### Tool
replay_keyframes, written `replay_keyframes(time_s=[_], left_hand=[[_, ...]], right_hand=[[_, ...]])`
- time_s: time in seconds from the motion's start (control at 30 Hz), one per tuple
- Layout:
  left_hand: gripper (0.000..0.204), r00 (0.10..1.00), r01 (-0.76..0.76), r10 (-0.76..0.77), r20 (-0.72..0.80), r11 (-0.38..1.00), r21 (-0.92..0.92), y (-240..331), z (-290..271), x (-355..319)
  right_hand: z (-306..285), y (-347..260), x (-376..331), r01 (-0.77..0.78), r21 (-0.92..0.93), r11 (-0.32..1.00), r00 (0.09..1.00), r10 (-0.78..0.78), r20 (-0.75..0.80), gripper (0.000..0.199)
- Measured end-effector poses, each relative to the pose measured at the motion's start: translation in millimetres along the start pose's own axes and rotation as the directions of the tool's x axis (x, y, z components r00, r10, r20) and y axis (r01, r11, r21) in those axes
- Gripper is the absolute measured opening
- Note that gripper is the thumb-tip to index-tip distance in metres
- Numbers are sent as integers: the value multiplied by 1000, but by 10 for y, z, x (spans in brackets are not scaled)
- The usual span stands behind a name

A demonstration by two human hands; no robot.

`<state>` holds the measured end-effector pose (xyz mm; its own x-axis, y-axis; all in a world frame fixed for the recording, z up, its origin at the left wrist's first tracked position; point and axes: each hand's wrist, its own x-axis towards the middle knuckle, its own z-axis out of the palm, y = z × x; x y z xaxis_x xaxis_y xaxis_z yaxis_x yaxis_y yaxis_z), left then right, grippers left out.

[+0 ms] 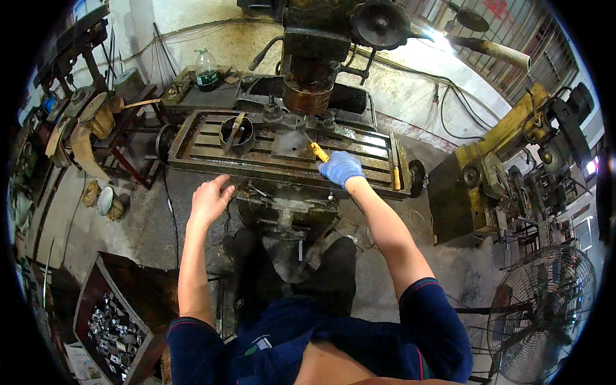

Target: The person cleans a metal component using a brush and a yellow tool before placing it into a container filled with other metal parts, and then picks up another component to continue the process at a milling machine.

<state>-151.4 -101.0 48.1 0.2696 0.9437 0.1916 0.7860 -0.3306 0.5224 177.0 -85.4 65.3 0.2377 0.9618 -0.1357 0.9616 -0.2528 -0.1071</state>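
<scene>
My right hand (pixel 341 169), in a blue glove, grips a yellow-handled tool (pixel 318 152) above the slotted machine table (pixel 256 168). The tool's thin shaft slants up and left toward a flat metal block (pixel 290 144) under the machine head (pixel 309 90); its tip is too small to make out. Bare and holding nothing, my left hand (pixel 209 197) hovers by the table's front edge with its fingers apart. A round dark pot (pixel 236 142) with a brush-like piece across it stands on the table's left. Another yellow-handled tool (pixel 396 178) lies at its right end.
A crank handwheel (pixel 417 178) sticks out at the table's right end. Low on the left is a bin of metal parts (pixel 115 337). A caged fan (pixel 540 314) stands at lower right, a yellow machine (pixel 471 173) behind it. A bottle (pixel 206 69) stands at the back left.
</scene>
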Motion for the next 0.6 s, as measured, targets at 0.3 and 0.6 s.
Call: replay_keyframes(time_s=[0.3,0.6], left_hand=[[27,943,286,-9,332,530,-798,-22,664,63],[21,911,407,-121,393,125,-905,353,1048,109]], right_hand=[[190,386,-1149,373,454,809,819,-517,249,54],[348,201,-1343,314,615,723,877,-470,104,31]])
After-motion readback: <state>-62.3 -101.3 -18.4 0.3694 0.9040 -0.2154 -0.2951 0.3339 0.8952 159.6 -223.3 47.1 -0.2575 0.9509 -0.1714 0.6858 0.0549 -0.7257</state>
